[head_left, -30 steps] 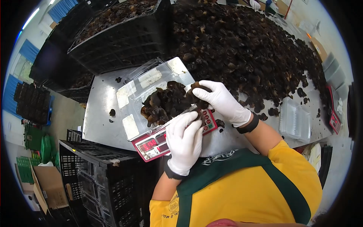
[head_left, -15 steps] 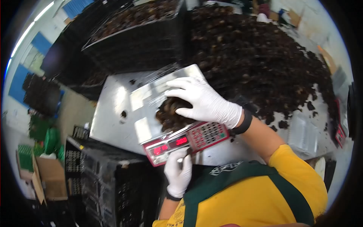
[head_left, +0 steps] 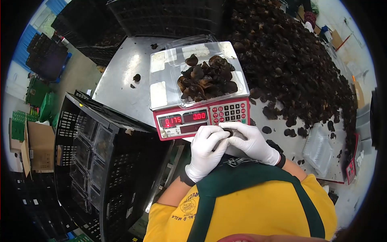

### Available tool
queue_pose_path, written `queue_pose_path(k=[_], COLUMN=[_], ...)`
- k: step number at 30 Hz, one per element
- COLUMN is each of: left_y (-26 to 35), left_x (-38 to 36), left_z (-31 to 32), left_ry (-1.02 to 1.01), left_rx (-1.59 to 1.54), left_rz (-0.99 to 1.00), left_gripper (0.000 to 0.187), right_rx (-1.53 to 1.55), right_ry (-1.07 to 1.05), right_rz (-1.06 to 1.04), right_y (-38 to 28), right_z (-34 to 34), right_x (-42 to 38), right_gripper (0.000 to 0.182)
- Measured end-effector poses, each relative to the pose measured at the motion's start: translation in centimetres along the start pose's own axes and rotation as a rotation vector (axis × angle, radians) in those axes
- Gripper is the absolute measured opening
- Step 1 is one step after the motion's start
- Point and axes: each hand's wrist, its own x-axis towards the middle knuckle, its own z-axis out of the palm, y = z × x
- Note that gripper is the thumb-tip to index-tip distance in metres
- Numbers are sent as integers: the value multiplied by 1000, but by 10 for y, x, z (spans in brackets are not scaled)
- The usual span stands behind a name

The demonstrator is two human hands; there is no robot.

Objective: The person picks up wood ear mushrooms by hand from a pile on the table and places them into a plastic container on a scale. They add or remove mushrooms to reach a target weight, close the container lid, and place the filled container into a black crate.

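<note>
In front of the scale, my left hand [head_left: 206, 151] and my right hand [head_left: 252, 142] meet, both in white gloves. Their fingertips pinch a small dark wood ear mushroom [head_left: 228, 132], mostly hidden by the gloves. Just beyond them is the red and silver digital scale [head_left: 162, 128], its lit displays showing 0.175 and 0.00. On its plate lies an open clear plastic box [head_left: 174, 67] with its lid folded back. A loose heap of dark brown wood ear mushrooms [head_left: 205, 78] fills the box.
A large pile of wood ear mushrooms [head_left: 282, 56] covers the table's right side. Stacked clear boxes [head_left: 318, 147] stand at the right. On the left, a black crate [head_left: 117, 169] holds filled clear boxes [head_left: 89, 151]. Another black crate [head_left: 169, 18] stands behind the scale on the metal table [head_left: 115, 78].
My right hand has left the mushrooms on the scale and drawn back to meet my left hand. My view has shifted, showing the whole box and the left crate.
</note>
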Motion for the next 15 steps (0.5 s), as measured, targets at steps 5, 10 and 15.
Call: queue_pose_path(k=[5, 10, 15], left_y=[13, 9, 17], left_x=[1, 41, 78], left_z=[-4, -61, -110], left_ry=[-92, 128, 281], left_rx=[-8, 239, 472], left_rz=[-64, 6, -198], left_gripper=[25, 22, 24], right_rx=[172, 203, 341], right_ry=[57, 235, 493], right_rz=[45, 24, 58], right_y=[4, 17, 33], right_z=[-4, -59, -129], right_x=[-1, -7, -46], right_gripper=[31, 27, 27])
